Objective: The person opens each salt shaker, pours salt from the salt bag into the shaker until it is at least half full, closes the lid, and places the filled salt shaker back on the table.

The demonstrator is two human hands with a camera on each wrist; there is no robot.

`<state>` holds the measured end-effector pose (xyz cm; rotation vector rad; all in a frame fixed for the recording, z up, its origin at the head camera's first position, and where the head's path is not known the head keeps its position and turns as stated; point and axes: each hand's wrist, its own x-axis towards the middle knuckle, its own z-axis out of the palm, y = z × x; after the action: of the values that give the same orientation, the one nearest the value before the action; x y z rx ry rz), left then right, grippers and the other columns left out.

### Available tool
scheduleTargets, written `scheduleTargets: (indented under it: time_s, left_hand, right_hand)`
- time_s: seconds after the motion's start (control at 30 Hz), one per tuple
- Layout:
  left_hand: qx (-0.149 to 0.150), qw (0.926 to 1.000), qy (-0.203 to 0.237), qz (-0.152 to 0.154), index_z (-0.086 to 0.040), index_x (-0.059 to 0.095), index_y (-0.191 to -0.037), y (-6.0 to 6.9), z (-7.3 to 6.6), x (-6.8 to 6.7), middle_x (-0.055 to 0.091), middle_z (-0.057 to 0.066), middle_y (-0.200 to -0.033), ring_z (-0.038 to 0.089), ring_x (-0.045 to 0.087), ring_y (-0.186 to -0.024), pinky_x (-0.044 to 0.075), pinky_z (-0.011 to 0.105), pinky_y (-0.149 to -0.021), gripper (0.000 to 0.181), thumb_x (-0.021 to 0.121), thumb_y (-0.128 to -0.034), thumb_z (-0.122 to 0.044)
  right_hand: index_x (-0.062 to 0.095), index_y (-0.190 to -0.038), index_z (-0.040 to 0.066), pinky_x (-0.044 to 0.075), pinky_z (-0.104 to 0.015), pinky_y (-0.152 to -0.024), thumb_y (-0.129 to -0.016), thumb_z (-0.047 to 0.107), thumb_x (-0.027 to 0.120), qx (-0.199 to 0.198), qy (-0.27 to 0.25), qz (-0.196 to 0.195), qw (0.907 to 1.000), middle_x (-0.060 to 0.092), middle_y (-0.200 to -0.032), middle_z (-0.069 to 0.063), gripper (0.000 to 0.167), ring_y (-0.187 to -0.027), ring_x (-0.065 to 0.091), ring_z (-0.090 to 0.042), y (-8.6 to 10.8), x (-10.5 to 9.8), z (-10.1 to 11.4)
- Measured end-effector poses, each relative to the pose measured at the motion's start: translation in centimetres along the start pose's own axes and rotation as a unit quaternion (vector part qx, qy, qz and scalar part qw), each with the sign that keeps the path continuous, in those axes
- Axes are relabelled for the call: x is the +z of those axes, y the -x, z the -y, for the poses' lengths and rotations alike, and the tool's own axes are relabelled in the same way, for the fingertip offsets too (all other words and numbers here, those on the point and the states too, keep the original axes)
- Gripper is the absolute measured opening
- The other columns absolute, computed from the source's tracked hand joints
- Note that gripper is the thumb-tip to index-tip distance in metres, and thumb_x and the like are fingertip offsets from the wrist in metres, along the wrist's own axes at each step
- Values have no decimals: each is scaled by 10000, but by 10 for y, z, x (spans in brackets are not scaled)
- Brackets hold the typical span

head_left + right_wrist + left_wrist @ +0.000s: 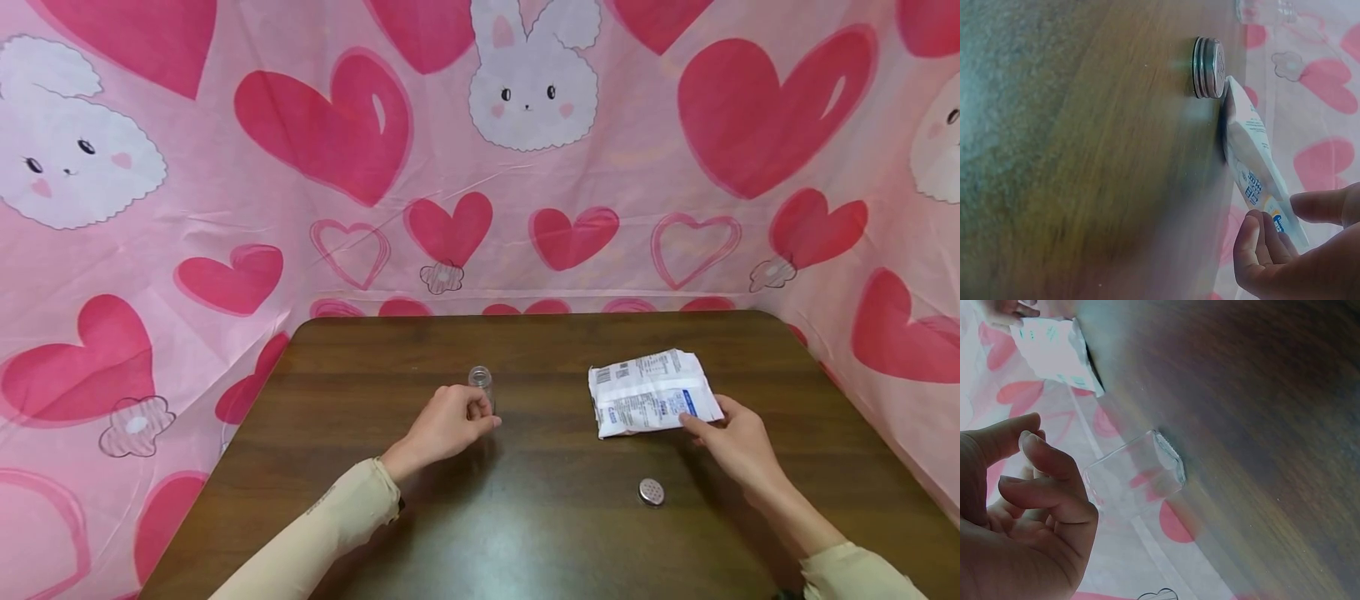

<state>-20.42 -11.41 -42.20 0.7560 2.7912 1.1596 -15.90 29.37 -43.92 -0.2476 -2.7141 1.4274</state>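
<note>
A small clear glass bottle [481, 378] stands upright and uncapped near the table's middle. My left hand [452, 422] hovers just in front of it, fingers loosely curled with nothing held; the left wrist view shows a gap between those fingers and the glass bottle [1135, 478]. To the right, my right hand [738, 446] pinches the near right corner of a white printed packet [648, 392], thumb on top and fingers beneath. That corner is tilted up off the table, while the packet's far end [1238, 94] lies low by the tabletop in the right wrist view.
A silver perforated shaker lid [651, 492] with ridged sides lies on the dark wooden table [525, 533], nearer me than the packet. A pink cloth [517, 183] printed with hearts and rabbits hangs behind and at both sides of the table.
</note>
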Motion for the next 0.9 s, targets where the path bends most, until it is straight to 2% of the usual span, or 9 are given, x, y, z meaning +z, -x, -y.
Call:
scheduleTargets:
  time_s: [0.4,0.6,0.9]
  left_hand:
    - [48,10000,0,-9,-157,675,-789,0,0,0,597,-87,-667,75,535,-597,462,274,-576,207,832,-922,-134]
    - [57,10000,-39,0,-164,677,-789,0,-2,0,590,-92,-659,73,524,-593,455,273,-574,207,828,-929,-143]
    - [41,10000,-16,50,-178,680,-798,1,-5,-2,584,-93,-654,64,507,-581,443,268,-559,201,822,-940,-170]
  right_hand:
    - [551,-1287,-183,555,-256,-664,-1013,47,677,-317,-101,89,9994,738,-920,-165,379,-736,677,-137,-4,-1,3]
    - [534,-1293,-194,549,-245,-664,-1016,32,666,-328,-58,269,9991,736,-919,-163,381,-746,676,-144,-8,-3,7]
    - [548,-1231,-200,558,-249,-663,-994,-13,662,-556,-126,408,9975,732,-960,-203,323,-756,685,-142,-11,-5,9]
